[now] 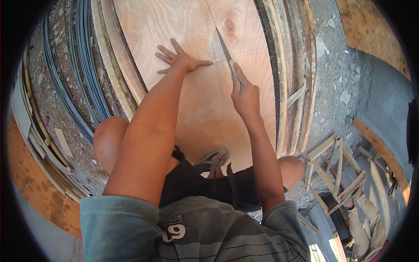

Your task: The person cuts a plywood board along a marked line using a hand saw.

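A wide plywood sheet [196,105] lies before me, with pencil lines and a dark cut running up from the tool. My left hand [180,60] rests flat on the sheet, fingers spread, left of the cut. In my right hand [245,94] is the handle of a handsaw [225,49], my fingers wrapped round it. The saw's narrow-looking blade points away from me along the dark line, and pale sawdust lies beside it. My sandalled foot [215,159] stands on the near part of the sheet.
Wooden planks [290,78] lie along the right side, and more planks [120,52] along the left. Bundled steel bars [89,65] lie on the rubble-strewn ground further left. At the lower right stands a wooden frame [336,170] near a sack-like cloth [366,222].
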The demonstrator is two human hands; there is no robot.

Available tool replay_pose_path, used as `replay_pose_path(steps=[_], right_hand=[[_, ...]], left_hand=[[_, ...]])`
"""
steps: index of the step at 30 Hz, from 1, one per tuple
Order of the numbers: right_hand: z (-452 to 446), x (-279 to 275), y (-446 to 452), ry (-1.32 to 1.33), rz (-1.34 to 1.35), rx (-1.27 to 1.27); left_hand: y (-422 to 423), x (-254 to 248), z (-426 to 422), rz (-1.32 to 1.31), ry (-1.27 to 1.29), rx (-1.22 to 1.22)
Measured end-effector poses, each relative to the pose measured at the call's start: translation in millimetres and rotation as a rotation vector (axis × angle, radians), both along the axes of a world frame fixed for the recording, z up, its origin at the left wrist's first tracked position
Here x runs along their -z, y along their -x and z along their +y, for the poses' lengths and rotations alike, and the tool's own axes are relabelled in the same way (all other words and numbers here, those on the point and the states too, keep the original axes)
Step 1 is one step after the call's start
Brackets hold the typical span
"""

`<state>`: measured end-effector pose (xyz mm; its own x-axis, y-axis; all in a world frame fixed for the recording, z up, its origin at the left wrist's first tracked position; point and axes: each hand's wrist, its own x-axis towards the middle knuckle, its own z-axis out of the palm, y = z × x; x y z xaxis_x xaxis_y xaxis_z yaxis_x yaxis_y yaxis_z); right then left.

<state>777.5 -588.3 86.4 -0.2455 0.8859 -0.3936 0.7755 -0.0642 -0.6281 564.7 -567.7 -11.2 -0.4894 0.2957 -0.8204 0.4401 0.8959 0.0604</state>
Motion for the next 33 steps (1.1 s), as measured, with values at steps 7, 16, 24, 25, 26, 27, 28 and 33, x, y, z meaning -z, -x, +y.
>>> replay_pose_path(steps=[7, 16, 24, 25, 26, 27, 28, 33], right_hand=[[-111, -78, -98, -0.195, -0.006, -0.084], [-4, 3, -4, -0.015, -0.024, -0.011], [-120, -76, -104, -0.079, -0.016, -0.024], [-102, -62, -92, -0.057, -0.029, -0.029], [-83, -48, -80, -0.035, -0.042, -0.034], [-54, -27, -55, 0.03, -0.077, -0.03], [-28, -3, -29, 0.004, -0.075, -0.033], [-33, -16, -32, 0.008, -0.039, 0.001]], left_hand=[[2, 11, -2, 0.009, -0.003, 0.0], [-4, 2, -4, -0.005, 0.003, 0.023], [0, 12, 0, 0.028, -0.007, 0.006], [0, 11, 1, 0.031, -0.012, 0.004], [0, 10, 0, 0.027, -0.01, 0.005], [0, 9, 0, 0.025, -0.01, 0.008], [-3, 9, -3, 0.025, -0.01, 0.014], [0, 9, -1, 0.02, -0.027, -0.001]])
